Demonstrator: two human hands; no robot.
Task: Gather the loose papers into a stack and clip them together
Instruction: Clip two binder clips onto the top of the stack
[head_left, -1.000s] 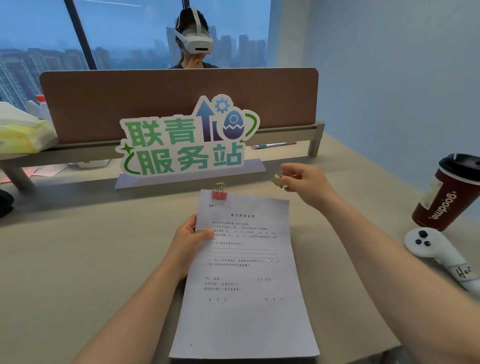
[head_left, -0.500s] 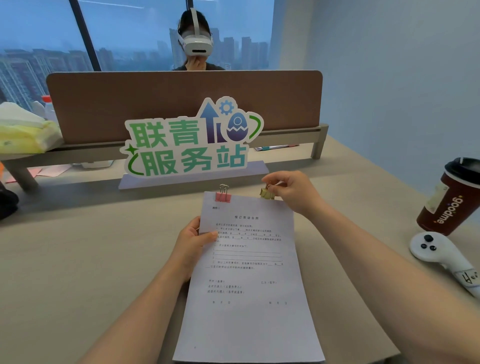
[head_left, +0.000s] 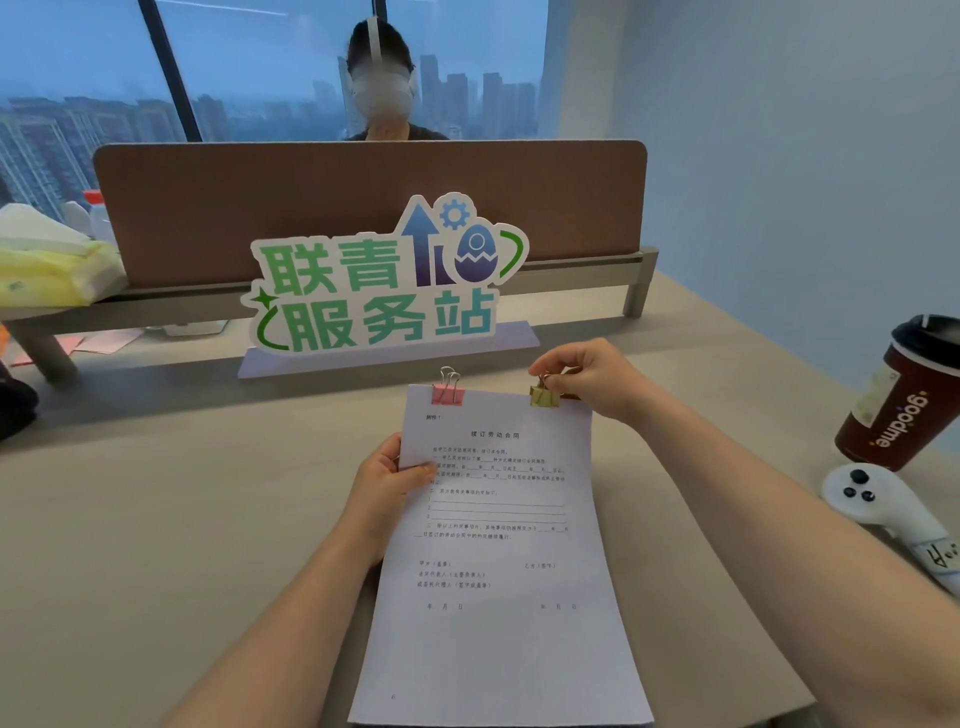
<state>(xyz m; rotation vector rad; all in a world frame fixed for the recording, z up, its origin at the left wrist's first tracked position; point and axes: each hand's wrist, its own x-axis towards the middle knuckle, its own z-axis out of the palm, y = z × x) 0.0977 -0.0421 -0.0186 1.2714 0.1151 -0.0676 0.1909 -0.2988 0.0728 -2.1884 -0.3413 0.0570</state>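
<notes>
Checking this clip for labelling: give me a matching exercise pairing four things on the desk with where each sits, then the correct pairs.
Things:
1. pink binder clip
2. gold binder clip
3. coffee cup
4. left hand

Places:
A. far right of the desk, beside the white controller
B. top edge of the paper stack, left side
C. gripping the stack's left edge
D. top edge, right side, pinched by the right hand

Pairs: 1-B, 2-D, 3-A, 4-C

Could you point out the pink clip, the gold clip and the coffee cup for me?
pink clip (head_left: 447, 394), head view, on its pink body at the paper's top edge.
gold clip (head_left: 544, 396), head view, on its gold body below the fingers.
coffee cup (head_left: 901, 410), head view, on its dark red side.
</notes>
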